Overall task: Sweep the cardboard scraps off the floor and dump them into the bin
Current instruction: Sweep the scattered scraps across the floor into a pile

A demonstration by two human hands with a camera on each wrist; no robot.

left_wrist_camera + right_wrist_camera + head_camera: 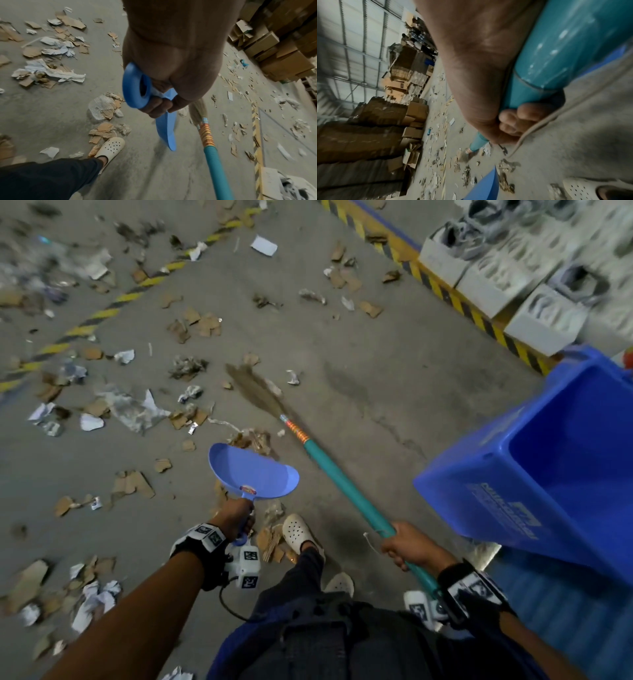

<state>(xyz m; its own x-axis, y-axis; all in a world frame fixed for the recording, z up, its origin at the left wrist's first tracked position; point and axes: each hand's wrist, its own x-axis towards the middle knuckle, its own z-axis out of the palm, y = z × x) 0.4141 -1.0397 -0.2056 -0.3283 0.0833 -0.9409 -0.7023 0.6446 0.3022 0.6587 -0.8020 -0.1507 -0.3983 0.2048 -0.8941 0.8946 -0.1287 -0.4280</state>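
My left hand grips the handle of a blue dustpan, held above the floor with an empty pan; the left wrist view shows its looped handle inside my curled fingers. My right hand is wrapped around the teal handle of a broom, whose straw head reaches out over the floor ahead. Cardboard scraps and crumpled paper lie scattered across the grey concrete, mostly left and ahead. A large blue bin stands open at my right.
Yellow-black hazard tape crosses the floor at the back. White boxes of grey shoes sit beyond it at the upper right. Stacked cardboard cartons line the hall's side. My cream clogs stand among scraps.
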